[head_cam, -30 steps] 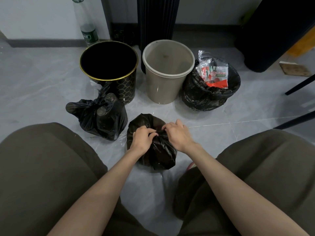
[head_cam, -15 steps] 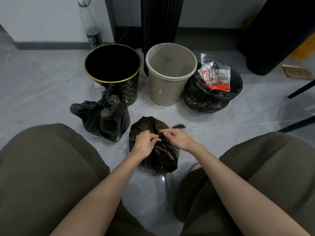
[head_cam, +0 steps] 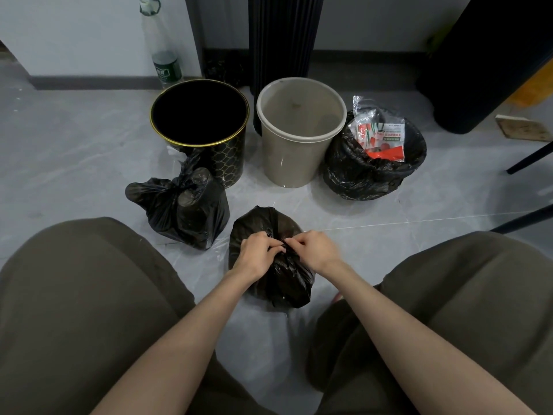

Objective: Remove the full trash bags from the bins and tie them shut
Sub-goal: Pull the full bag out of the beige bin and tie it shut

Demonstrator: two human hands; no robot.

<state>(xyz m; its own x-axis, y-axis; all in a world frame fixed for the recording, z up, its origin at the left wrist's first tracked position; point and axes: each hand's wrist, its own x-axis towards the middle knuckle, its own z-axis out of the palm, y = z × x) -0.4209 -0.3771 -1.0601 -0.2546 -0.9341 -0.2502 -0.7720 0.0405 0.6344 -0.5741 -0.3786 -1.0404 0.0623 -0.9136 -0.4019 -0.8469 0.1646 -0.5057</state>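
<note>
A full black trash bag (head_cam: 281, 283) stands on the floor between my knees. My left hand (head_cam: 258, 254) and my right hand (head_cam: 314, 250) both pinch the gathered plastic at its top, fingertips meeting over the neck. A second black bag (head_cam: 185, 214), knotted at its top, sits to the left. Behind stand a black bin with a gold rim (head_cam: 200, 127) and a beige plastic bin (head_cam: 299, 130), neither with a liner. At the right, a third bin lined with a black bag (head_cam: 374, 172) holds a red-and-white wrapper (head_cam: 380, 139) on top.
A clear plastic bottle (head_cam: 163, 49) stands against the wall behind the black bin. A dark ribbed column (head_cam: 281, 37) rises behind the bins. A large black object (head_cam: 484, 61) and thin black furniture legs (head_cam: 529, 158) are at the right. My knees flank the bag.
My right hand has drawn back in toward the left one; a strip of plastic that stuck out to the right half a second ago is now tucked in at the neck.
</note>
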